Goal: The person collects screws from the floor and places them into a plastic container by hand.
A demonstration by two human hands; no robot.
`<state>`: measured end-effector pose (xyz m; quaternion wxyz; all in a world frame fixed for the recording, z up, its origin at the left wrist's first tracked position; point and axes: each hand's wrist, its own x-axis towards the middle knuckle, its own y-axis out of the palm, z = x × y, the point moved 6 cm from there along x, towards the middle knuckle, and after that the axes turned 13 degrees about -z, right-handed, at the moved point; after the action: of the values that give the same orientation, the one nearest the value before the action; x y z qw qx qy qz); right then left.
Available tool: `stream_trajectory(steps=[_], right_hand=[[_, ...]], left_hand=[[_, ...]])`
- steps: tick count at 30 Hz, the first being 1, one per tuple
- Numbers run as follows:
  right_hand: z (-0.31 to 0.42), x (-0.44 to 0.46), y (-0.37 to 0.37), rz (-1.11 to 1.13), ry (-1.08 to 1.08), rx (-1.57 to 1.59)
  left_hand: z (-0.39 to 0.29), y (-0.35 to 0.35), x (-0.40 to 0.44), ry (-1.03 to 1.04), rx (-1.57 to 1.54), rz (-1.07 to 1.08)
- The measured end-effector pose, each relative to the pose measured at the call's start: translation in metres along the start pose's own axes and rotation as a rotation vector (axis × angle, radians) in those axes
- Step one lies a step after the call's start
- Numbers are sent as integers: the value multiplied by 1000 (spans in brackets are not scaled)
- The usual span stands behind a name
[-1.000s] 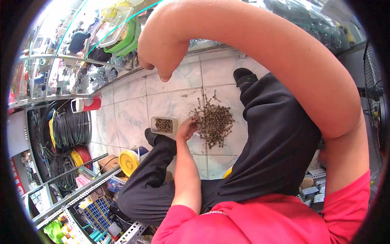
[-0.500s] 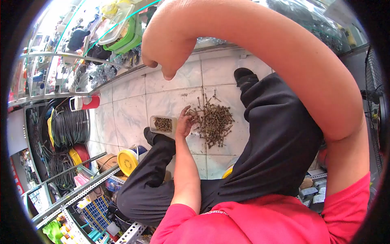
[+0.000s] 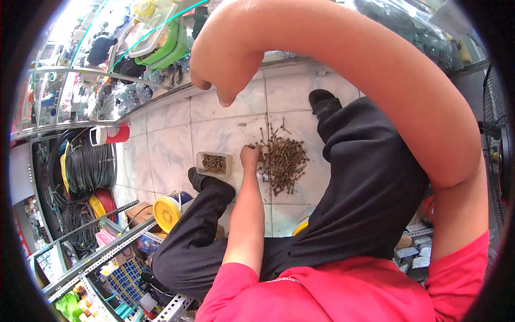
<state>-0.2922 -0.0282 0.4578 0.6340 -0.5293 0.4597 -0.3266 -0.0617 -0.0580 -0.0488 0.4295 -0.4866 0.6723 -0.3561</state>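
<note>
A heap of brown screws (image 3: pixel 284 163) lies loose on the tiled floor between the person's legs. At the heap's left edge, my left hand (image 3: pixel 250 155) has its fingers curled in; whatever is inside them is hidden. Left of that hand stands a clear plastic box (image 3: pixel 229 165) with more screws (image 3: pixel 213 163) in it. My right hand (image 3: pixel 228 70) is raised high and close to the camera, wrist bent, with two fingertips pointing down and a gap between them. Nothing shows in it.
Glass shelving (image 3: pixel 80 72) with green tubs (image 3: pixel 166 53) runs along the upper left. Cable coils (image 3: pixel 91 166), a red and white container (image 3: pixel 118 134) and a yellow-lidded bucket (image 3: pixel 167 213) stand at left. A metal rack (image 3: pixel 102 260) is at lower left, a fan (image 3: pixel 496 134) at right.
My left hand first lifted off the heap's edge with fingers spread, then came back to it and curled up. My right hand has drifted slightly right.
</note>
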Motion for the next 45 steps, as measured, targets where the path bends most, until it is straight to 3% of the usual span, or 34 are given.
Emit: stream_trajectory(steps=[10,13,18,20,23,26,29,31,33,36,40,45], right_hand=[[-2,-2,0,11,12,33],[1,-1,-4,11,21,-13],[11,-34,-28,16,-30,-4],[5,-24,-23,17,-131,10],[5,-20,-21,6,-182,10],[6,-20,-23,12,-182,-8],[6,-20,-24,16,-184,0],[6,-21,-24,12,-179,11],[4,-24,-25,10,-167,17],[-1,-21,-20,10,-111,25],[0,-38,-24,-33,71,32],[4,-57,-35,-58,148,23]], left_hand=[[-19,-1,-10,-27,14,38],[-17,-21,-16,21,-96,-117],[53,-107,14,-236,-297,-569],[92,-124,37,-290,-257,-595],[90,-142,40,-214,-107,-608],[53,-156,13,-80,95,-930],[33,-105,19,13,-226,-340],[16,-64,5,117,-183,-81],[0,-42,-22,293,-97,-4],[-9,-37,-63,363,45,-156],[0,-35,-81,292,179,-69],[14,-23,-75,364,275,-81]])
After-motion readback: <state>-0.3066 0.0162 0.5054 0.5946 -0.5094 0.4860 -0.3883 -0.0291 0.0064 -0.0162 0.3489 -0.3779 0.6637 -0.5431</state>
